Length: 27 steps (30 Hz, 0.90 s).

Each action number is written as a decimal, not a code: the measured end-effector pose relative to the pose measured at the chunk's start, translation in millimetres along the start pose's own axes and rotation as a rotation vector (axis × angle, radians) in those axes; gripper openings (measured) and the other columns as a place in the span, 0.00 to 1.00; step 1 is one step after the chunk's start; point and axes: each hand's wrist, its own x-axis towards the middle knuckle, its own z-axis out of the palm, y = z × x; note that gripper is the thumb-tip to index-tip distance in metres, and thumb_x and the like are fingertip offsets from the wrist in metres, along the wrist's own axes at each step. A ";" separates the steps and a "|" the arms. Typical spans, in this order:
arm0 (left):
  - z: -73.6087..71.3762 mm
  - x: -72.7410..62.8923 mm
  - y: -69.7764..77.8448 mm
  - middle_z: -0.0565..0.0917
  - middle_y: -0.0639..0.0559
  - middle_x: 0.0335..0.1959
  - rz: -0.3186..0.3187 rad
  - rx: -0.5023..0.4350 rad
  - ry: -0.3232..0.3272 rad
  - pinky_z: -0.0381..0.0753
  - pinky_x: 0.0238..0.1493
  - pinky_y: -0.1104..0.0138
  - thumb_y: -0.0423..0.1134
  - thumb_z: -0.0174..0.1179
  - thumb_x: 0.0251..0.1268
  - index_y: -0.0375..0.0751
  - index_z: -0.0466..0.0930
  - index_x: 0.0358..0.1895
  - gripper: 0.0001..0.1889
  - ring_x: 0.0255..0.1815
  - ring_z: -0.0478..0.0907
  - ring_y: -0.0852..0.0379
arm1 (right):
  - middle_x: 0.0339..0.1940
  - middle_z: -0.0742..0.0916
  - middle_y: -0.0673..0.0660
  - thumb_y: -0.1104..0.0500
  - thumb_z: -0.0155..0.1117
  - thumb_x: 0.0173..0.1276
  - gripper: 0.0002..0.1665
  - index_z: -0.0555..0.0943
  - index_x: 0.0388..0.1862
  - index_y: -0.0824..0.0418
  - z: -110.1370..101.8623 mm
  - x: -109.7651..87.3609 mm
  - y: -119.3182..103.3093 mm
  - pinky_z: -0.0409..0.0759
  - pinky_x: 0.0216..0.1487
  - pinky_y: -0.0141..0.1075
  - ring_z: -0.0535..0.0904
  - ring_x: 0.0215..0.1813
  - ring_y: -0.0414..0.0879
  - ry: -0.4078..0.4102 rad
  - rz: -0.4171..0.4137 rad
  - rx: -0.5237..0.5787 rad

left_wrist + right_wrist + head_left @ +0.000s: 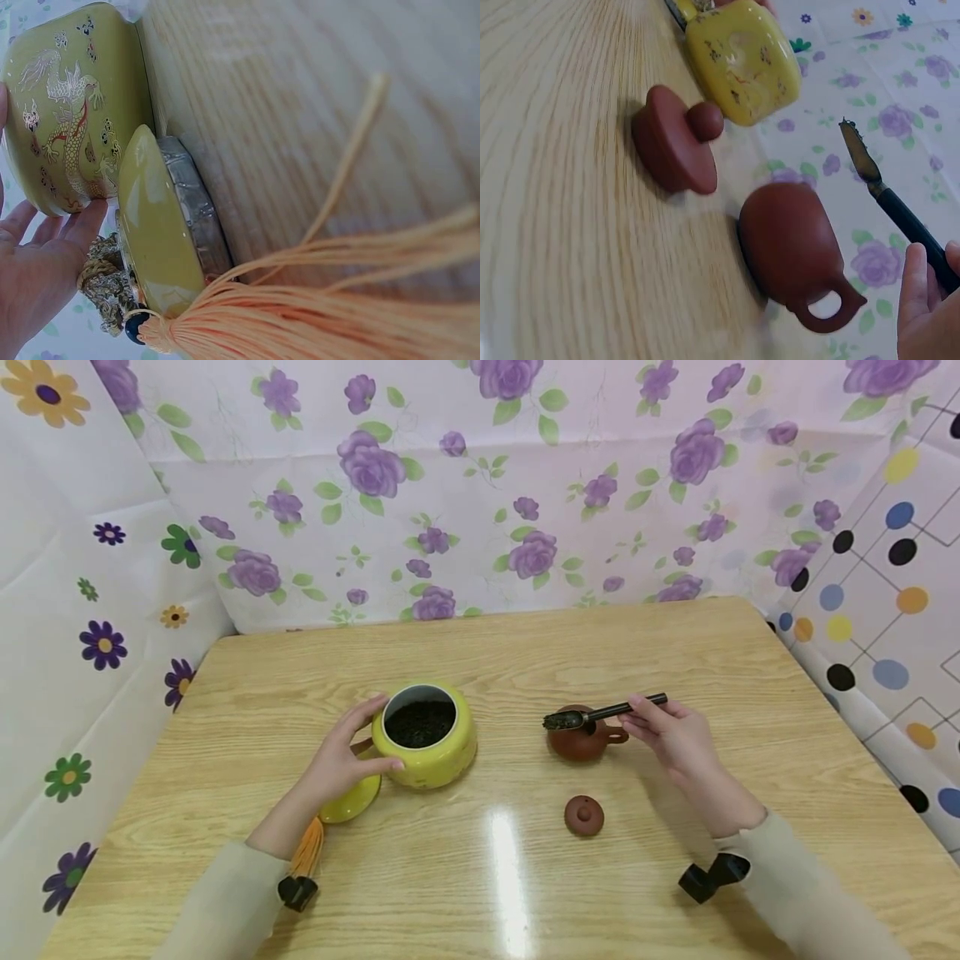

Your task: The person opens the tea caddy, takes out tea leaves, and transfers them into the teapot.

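My left hand (337,758) grips the side of a yellow tea jar (442,766), thumb at the front and fingers toward the back. Dark loose tea leaves (420,724) fill part of the jar, whose outside bears a dragon (71,112) in the left wrist view. With my right hand (678,739) I pinch the black handle of a tea scoop (606,711). Its bowl, loaded with tea leaves, hangs over a brown clay teapot (581,746). The scoop hides part of the teapot's opening. In the right wrist view the scoop (864,161) stands apart from the teapot (791,240).
The teapot's round lid (584,816) lies on the wooden table (442,877) in front of the pot. Beside the jar, partly behind my left hand, is its yellow lid (157,232) with an orange tassel (247,322). Flowered cloth (465,527) hangs behind the table.
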 end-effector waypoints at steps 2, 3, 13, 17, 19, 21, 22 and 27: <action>0.3 -0.1 -0.6 0.57 0.41 0.73 0.000 0.000 0.002 0.70 0.63 0.43 0.34 0.72 0.50 0.42 0.57 0.73 0.45 0.70 0.58 0.40 | 0.27 0.87 0.51 0.64 0.66 0.63 0.05 0.84 0.26 0.60 -5.2 0.8 -0.1 0.84 0.43 0.29 0.86 0.32 0.40 0.009 -0.017 0.003; 0.4 -0.2 -1.0 0.57 0.41 0.73 0.002 -0.001 0.003 0.70 0.63 0.43 0.34 0.72 0.50 0.42 0.57 0.73 0.45 0.70 0.58 0.40 | 0.27 0.87 0.51 0.64 0.66 0.63 0.05 0.84 0.27 0.60 -7.7 1.0 -0.1 0.85 0.43 0.29 0.86 0.32 0.40 0.016 -0.024 0.002; 1.2 0.4 -1.4 0.57 0.40 0.73 0.006 -0.005 0.007 0.70 0.63 0.43 0.33 0.72 0.50 0.42 0.58 0.73 0.45 0.70 0.59 0.40 | 0.26 0.88 0.52 0.65 0.66 0.62 0.05 0.84 0.27 0.61 -26.0 3.9 -3.8 0.85 0.41 0.29 0.86 0.31 0.41 0.049 -0.087 -0.008; 1.0 0.5 -1.4 0.57 0.41 0.73 -0.001 -0.009 0.004 0.70 0.64 0.44 0.33 0.72 0.49 0.42 0.57 0.73 0.46 0.70 0.58 0.41 | 0.26 0.87 0.53 0.63 0.68 0.61 0.03 0.84 0.28 0.61 -26.4 4.6 -7.8 0.84 0.41 0.30 0.86 0.30 0.41 0.066 -0.134 -0.069; 1.1 0.8 -1.3 0.57 0.42 0.73 -0.005 -0.010 0.003 0.70 0.64 0.44 0.34 0.73 0.49 0.42 0.57 0.73 0.46 0.70 0.58 0.41 | 0.26 0.87 0.52 0.62 0.69 0.60 0.03 0.85 0.28 0.61 -25.7 4.8 -9.9 0.84 0.40 0.30 0.86 0.30 0.41 0.080 -0.160 -0.118; 1.1 1.2 -1.6 0.58 0.42 0.73 -0.004 -0.011 0.003 0.70 0.64 0.44 0.34 0.73 0.49 0.42 0.57 0.73 0.46 0.70 0.58 0.42 | 0.26 0.87 0.51 0.61 0.70 0.60 0.03 0.85 0.29 0.60 -24.1 4.5 -12.3 0.85 0.39 0.30 0.86 0.30 0.40 0.095 -0.186 -0.172; 1.0 1.3 -1.7 0.58 0.42 0.73 -0.003 -0.010 0.003 0.70 0.64 0.44 0.34 0.73 0.49 0.42 0.57 0.73 0.46 0.70 0.58 0.42 | 0.26 0.87 0.51 0.61 0.70 0.59 0.04 0.85 0.29 0.60 -23.3 4.3 -13.6 0.85 0.39 0.30 0.86 0.30 0.40 0.101 -0.200 -0.199; 0.7 0.5 -2.7 0.58 0.41 0.73 0.007 -0.002 0.005 0.70 0.63 0.44 0.35 0.73 0.49 0.41 0.57 0.73 0.46 0.70 0.58 0.41 | 0.26 0.88 0.49 0.59 0.70 0.59 0.04 0.84 0.30 0.58 -18.1 1.5 -21.2 0.85 0.38 0.29 0.86 0.29 0.39 0.094 -0.247 -0.308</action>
